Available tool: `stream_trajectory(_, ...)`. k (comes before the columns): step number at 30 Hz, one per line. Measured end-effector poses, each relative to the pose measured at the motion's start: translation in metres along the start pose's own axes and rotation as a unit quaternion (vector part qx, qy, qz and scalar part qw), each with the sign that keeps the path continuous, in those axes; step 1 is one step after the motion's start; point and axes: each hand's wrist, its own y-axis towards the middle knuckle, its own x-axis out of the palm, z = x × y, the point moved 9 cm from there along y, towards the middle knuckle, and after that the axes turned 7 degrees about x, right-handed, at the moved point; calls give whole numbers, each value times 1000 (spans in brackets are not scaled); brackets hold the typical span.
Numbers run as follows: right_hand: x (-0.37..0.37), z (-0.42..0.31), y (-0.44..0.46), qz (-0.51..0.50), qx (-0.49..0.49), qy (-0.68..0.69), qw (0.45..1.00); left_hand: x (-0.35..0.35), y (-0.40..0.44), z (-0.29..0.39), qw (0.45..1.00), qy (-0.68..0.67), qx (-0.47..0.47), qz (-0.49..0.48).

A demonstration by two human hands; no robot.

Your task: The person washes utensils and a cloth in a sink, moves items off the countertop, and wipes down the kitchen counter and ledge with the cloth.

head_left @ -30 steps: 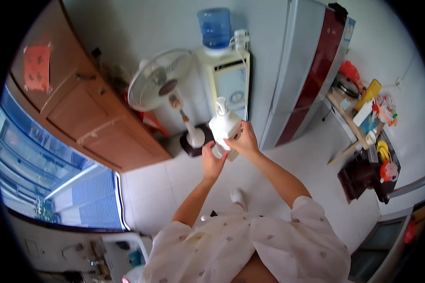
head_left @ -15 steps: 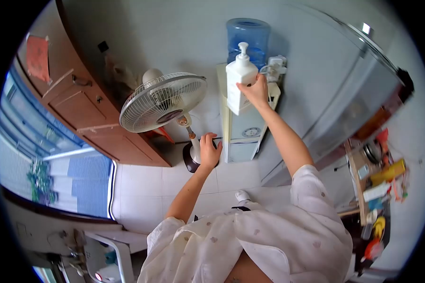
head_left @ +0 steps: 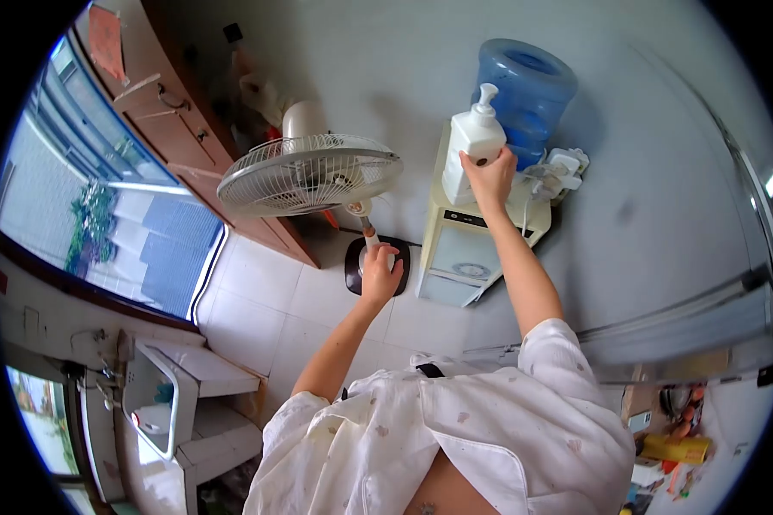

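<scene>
My right hand (head_left: 491, 178) grips a white pump bottle (head_left: 475, 142) around its lower side, the pump head pointing up. The bottle is at the top left of a cream water dispenser (head_left: 464, 253), beside a blue water jug (head_left: 524, 90); whether its base rests on the top I cannot tell. Lower and to the left, my left hand (head_left: 382, 273) is open with loosely bent fingers and holds nothing. It overlaps the pole and dark base of a standing fan (head_left: 309, 176) from this view; contact is not clear.
Brown cabinet doors (head_left: 176, 120) stand at the left beside a large window (head_left: 129, 206). A white sink (head_left: 150, 395) is at the lower left. The grey refrigerator (head_left: 653, 215) rises at the right, with cluttered goods (head_left: 674, 448) below it. Light tiles (head_left: 262, 283) cover the floor.
The view has turned, so the dispenser and fan sit differently in it. My right hand has brought the bottle down to the dispenser top beside the jug. My left hand stays near the fan pole.
</scene>
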Motion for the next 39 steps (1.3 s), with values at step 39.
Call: stream_trajectory(39,195,-394,-1051,-797,-306,259,452,-644,-689,-88,727,270,-432,460)
